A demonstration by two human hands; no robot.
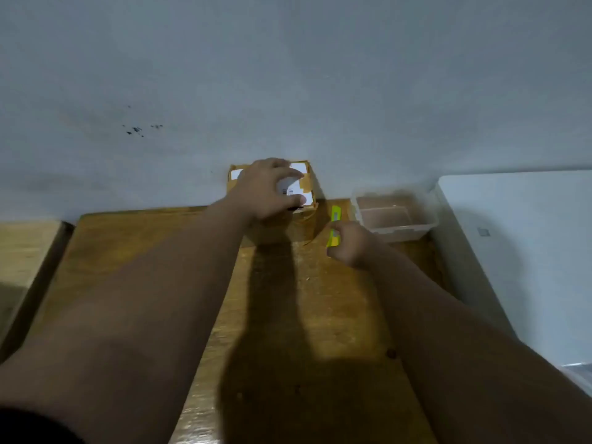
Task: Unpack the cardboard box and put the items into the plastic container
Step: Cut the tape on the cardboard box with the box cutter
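A small taped cardboard box (pixel 306 177) with a white label stands against the wall at the far edge of the wooden table (pixel 160 251). My left hand (pixel 266 190) lies over its top, fingers spread and curled around it. To the right, my right hand (pixel 349 243) closes on a yellow-green utility knife (pixel 334 216) that rests on the table. The clear plastic container (pixel 416 225) sits further right, with nothing visible inside it.
A white appliance or cabinet (pixel 519 251) borders the table's right side. A lighter wooden surface (pixel 25 251) lies left, across a gap. The grey wall (pixel 288 75) stands directly behind the box.
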